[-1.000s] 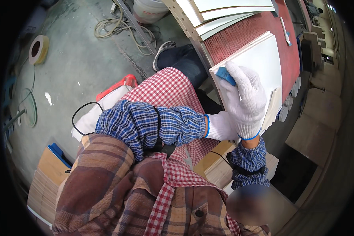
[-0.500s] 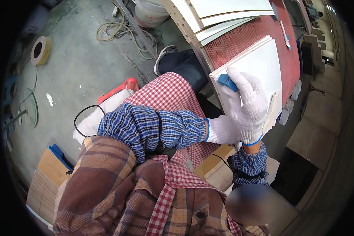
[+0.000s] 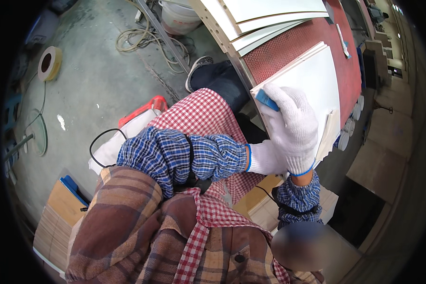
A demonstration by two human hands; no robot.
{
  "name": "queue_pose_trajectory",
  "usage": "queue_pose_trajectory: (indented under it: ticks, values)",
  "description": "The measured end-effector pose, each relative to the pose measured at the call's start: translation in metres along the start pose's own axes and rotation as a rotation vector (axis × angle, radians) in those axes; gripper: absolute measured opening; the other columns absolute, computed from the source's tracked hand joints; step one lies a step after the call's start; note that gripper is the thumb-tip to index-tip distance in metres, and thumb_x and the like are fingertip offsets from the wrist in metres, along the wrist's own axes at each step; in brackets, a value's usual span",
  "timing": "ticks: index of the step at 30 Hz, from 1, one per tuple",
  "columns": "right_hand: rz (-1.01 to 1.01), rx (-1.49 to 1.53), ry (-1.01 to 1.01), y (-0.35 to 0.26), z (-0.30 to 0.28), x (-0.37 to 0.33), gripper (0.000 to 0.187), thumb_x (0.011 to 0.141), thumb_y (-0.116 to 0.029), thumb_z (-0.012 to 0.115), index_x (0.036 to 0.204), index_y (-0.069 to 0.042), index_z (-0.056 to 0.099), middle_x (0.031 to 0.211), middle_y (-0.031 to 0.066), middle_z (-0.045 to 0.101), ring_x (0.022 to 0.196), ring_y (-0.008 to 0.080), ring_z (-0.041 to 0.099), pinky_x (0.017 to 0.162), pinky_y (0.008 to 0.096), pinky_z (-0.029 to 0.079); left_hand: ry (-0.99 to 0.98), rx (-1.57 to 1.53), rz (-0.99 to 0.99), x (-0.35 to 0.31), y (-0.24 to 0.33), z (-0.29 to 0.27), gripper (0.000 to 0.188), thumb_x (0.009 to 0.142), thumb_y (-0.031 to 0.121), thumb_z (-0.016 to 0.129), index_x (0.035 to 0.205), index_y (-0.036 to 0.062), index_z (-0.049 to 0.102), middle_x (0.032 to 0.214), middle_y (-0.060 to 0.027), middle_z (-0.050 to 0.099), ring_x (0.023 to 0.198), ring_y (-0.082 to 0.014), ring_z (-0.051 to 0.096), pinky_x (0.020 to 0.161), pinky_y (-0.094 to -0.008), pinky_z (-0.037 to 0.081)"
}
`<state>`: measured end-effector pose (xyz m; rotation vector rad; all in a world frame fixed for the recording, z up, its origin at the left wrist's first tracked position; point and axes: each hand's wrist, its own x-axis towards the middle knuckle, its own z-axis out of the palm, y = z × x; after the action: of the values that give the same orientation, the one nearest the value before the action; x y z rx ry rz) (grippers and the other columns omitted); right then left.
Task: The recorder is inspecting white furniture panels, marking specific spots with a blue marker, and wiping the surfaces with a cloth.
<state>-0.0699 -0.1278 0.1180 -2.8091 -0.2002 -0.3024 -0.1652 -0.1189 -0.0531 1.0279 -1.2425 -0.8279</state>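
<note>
My right hand [image 3: 296, 125], in a white knit glove, grips a small blue block [image 3: 267, 100] between thumb and fingers. It presses the block at the left edge of a short stack of white boards [image 3: 315, 75], whose pale wood edges show. My left hand [image 3: 266, 157], gloved too, reaches in from the left below the stack's near left edge. Its fingers are hidden behind my right hand and wrist, so I cannot see what they touch. A pale wooden strip [image 3: 327, 135] lies on the boards to the right of my right hand.
The stack rests on a red textured tabletop [image 3: 274, 52]. More white panels [image 3: 274, 12] with drilled edges lie at its far end, beside a thin white stick [image 3: 342, 40]. Left on the floor are coiled cable [image 3: 137, 40], a bucket [image 3: 180, 19] and a yellow tape roll [image 3: 49, 64].
My right hand has shifted slightly left and toward me with the blue block, which now sits more tilted at the boards' edge. My left hand looks nearly unmoved.
</note>
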Motion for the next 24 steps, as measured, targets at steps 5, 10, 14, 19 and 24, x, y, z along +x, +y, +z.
queue_pose_trajectory:
  ticks: [5, 10, 14, 19, 24]
  values:
    - [0.025, -0.048, 0.006, 0.002, -0.003, -0.006, 0.051, 0.074, 0.003, 0.078, 0.123, -0.007, 0.07, 0.103, 0.0126, 0.072, 0.096, 0.0324, 0.069, 0.083, 0.0391, 0.057, 0.006, 0.117, -0.051, 0.005, 0.013, -0.007, 0.033, 0.097, 0.026, 0.059, 0.124, 0.0093, 0.062, 0.126, -0.0145, 0.063, 0.116, -0.0332, 0.062, 0.099, -0.0446, 0.049]
    - [0.012, 0.036, 0.081, -0.004, 0.011, 0.002, 0.05, 0.074, 0.003, 0.079, 0.122, -0.008, 0.07, 0.105, 0.0126, 0.071, 0.096, 0.0308, 0.07, 0.083, 0.0379, 0.057, -0.008, 0.234, -0.102, 0.0, 0.023, -0.019, 0.03, 0.093, 0.025, 0.063, 0.117, 0.0086, 0.069, 0.118, -0.015, 0.07, 0.109, -0.0347, 0.068, 0.094, -0.0455, 0.054]
    - [0.094, 0.126, 0.203, -0.009, 0.018, 0.01, 0.049, 0.075, 0.002, 0.081, 0.121, -0.008, 0.071, 0.104, 0.012, 0.071, 0.095, 0.0293, 0.07, 0.083, 0.0373, 0.057, -0.15, -0.466, -0.11, -0.015, -0.054, 0.024, 0.051, 0.113, 0.026, 0.038, 0.161, 0.0129, 0.027, 0.167, -0.0103, 0.03, 0.153, -0.0263, 0.031, 0.127, -0.0379, 0.024]
    - [0.133, 0.08, 0.176, 0.003, 0.002, -0.007, 0.047, 0.08, 0.003, 0.081, 0.124, -0.006, 0.071, 0.113, 0.0116, 0.069, 0.1, 0.0229, 0.07, 0.085, 0.0314, 0.057, 0.226, 0.267, 0.073, -0.002, -0.011, 0.008, 0.027, 0.095, 0.022, 0.06, 0.113, 0.0067, 0.073, 0.109, -0.0167, 0.075, 0.099, -0.0376, 0.073, 0.087, -0.0474, 0.058]
    - [0.001, 0.101, 0.172, -0.002, 0.022, 0.006, 0.046, 0.078, 0.005, 0.08, 0.122, -0.006, 0.071, 0.11, 0.0118, 0.071, 0.1, 0.0265, 0.071, 0.085, 0.0338, 0.056, 0.267, -0.518, 0.137, 0.008, -0.042, 0.024, 0.016, 0.109, 0.027, 0.048, 0.113, 0.0121, 0.053, 0.108, -0.0018, 0.054, 0.103, -0.0174, 0.052, 0.097, -0.0328, 0.046]
